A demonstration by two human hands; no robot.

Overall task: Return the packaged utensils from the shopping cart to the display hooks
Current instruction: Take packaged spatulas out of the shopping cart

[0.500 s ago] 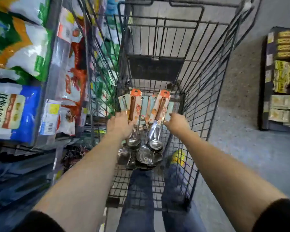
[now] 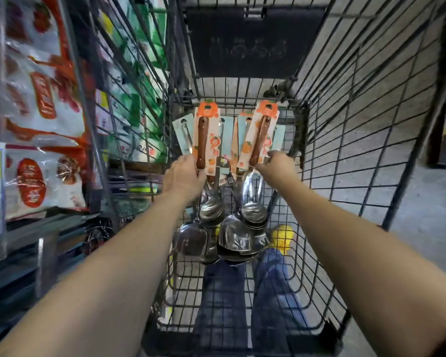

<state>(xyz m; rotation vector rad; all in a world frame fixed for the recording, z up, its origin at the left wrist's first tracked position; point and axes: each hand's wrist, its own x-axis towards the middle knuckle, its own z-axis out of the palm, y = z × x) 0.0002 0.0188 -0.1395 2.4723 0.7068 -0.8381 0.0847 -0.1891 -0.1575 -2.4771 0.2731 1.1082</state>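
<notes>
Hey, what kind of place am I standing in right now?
Most likely a supermarket or grocery aisle. You're reaching into a wire shopping cart holding carded kitchen utensils, and shelves of bagged food run along your left.

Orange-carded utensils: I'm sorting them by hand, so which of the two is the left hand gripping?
The left hand grips the upright orange card on the cart's left side; the other orange card tilts rightward and sits at the right hand.

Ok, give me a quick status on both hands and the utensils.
Left hand shut on a utensil bundle. Right hand shut on a second bundle. Both inside the cart. No display hooks in view.
</notes>
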